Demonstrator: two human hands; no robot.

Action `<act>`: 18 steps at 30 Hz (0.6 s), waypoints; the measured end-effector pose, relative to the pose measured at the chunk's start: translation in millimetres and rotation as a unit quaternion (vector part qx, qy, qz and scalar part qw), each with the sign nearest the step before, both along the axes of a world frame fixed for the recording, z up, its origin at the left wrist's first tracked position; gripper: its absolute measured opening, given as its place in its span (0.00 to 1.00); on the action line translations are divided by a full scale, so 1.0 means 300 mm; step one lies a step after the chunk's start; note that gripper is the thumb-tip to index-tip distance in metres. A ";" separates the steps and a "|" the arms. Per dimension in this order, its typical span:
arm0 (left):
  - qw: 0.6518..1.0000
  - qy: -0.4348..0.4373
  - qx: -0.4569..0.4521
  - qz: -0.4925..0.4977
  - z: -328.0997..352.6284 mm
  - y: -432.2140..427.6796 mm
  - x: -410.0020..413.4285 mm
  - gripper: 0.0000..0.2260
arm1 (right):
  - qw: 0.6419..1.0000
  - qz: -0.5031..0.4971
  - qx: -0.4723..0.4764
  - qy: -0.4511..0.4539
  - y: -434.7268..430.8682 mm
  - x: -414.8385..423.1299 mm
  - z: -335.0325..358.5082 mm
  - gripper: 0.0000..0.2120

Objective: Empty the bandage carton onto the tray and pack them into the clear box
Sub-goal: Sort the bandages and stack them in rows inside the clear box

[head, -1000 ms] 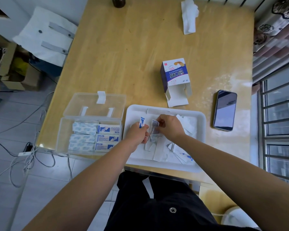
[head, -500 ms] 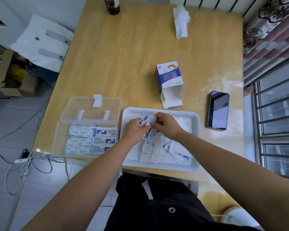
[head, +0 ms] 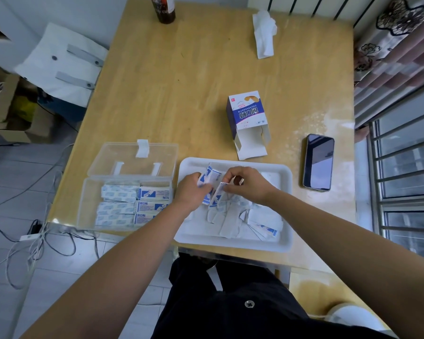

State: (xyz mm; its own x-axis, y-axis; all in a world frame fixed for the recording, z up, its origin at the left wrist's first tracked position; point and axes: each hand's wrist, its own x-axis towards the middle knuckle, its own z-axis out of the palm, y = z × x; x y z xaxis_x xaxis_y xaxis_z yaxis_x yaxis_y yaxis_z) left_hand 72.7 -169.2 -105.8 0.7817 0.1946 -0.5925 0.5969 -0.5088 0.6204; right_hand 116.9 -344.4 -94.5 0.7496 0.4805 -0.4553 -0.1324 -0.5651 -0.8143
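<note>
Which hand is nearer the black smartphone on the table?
Right. The right hand is over the white plastic tray, left of the black smartphone; the left hand is farther, at the tray's left edge.

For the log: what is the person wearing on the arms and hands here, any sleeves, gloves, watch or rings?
Nothing shows on them. The left hand and right hand are without gloves, and no ring, watch or bracelet is visible. Both forearms are uncovered as far as the frame edge, so no sleeve shows. Below them is a black garment with a round metal button.
</note>
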 end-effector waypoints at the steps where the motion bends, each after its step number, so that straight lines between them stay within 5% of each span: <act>1: 1.000 0.007 -0.019 -0.017 0.008 -0.007 -0.002 0.09 | 1.000 -0.020 0.006 0.000 0.002 0.001 -0.002 0.04; 6: 0.988 0.038 -0.152 -0.003 0.042 -0.043 -0.015 0.07 | 0.985 -0.135 0.082 0.072 0.022 0.003 0.012 0.03; 12: 0.940 0.117 -0.296 0.125 0.074 -0.059 -0.022 0.20 | 0.965 -0.191 0.133 0.125 0.001 -0.020 0.025 0.07; 14: 0.913 0.146 -0.367 0.105 0.098 -0.059 -0.031 0.22 | 0.961 -0.192 0.151 0.131 0.004 -0.033 0.030 0.06; 18: 0.912 0.162 -0.377 0.026 0.109 -0.077 -0.056 0.13 | 0.967 -0.186 0.143 0.095 -0.002 -0.056 0.043 0.08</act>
